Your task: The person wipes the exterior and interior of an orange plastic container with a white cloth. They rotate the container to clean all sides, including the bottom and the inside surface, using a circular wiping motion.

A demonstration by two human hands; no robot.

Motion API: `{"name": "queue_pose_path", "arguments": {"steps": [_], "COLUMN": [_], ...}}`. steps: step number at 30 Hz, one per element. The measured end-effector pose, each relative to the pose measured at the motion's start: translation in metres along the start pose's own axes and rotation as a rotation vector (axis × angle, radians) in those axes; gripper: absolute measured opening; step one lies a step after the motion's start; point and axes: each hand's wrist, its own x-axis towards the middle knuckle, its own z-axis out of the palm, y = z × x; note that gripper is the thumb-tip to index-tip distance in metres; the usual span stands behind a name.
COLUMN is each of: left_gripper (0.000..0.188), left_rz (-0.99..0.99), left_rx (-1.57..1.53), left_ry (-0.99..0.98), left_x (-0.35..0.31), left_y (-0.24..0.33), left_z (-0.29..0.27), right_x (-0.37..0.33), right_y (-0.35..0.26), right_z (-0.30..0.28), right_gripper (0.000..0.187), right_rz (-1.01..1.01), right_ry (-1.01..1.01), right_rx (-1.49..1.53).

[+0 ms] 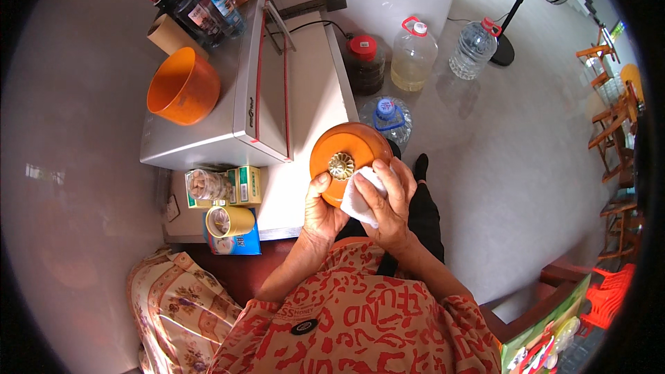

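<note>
An orange round lid (339,143) with a fluted gold knob (341,165) is held in front of my body; whether a container is under it I cannot tell. My left hand (323,209) grips its near left rim, thumb on top and fingers hidden beneath. In my right hand (389,201) is a folded white cloth (364,197), pressed against the near right part of the lid beside the knob. The fingers of that hand curl over the cloth.
A silver cabinet appliance (228,107) on the white table (320,73) carries an orange bowl (183,86) and several bottles (225,3). Small boxes (246,185) and a yellow cup (232,221) stand nearer. Large plastic jugs (414,55) stand beyond the table; a floor fan (509,28) is farther off.
</note>
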Motion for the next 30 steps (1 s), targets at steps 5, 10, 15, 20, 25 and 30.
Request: {"name": "queue_pose_path", "arguments": {"steps": [5, 10, 15, 20, 25, 30], "left_gripper": [0.064, 0.063, 0.063, 0.063, 0.062, 0.064], "left_rz": [-0.067, -0.048, -0.041, -0.046, -0.009, 0.062], "left_rx": [-0.019, -0.011, 0.013, 0.01, 0.022, 0.136], "left_ry": [-0.049, -0.054, -0.027, 0.031, 0.054, 0.034], "left_x": [-0.004, -0.007, -0.008, -0.007, -0.004, -0.007], "left_y": [0.007, 0.012, 0.01, 0.012, 0.011, 0.004], "left_z": [0.01, 0.013, 0.006, 0.01, 0.013, 0.01], "right_x": [0.028, 0.059, 0.068, 0.055, 0.028, 0.027], "right_y": [0.01, 0.026, 0.038, 0.023, 0.011, 0.003], "right_z": [-0.012, -0.016, -0.018, -0.019, -0.004, 0.0], "right_gripper": [0.044, 0.034, 0.03, 0.034, 0.038, 0.037], "right_rz": [0.166, 0.258, 0.59, 0.621, 0.449, 0.752], "right_ry": [-0.01, -0.107, -0.192, -0.146, 0.0, 0.153], "right_rx": [0.313, 0.52, 0.671, 0.663, 0.54, 0.866]}}
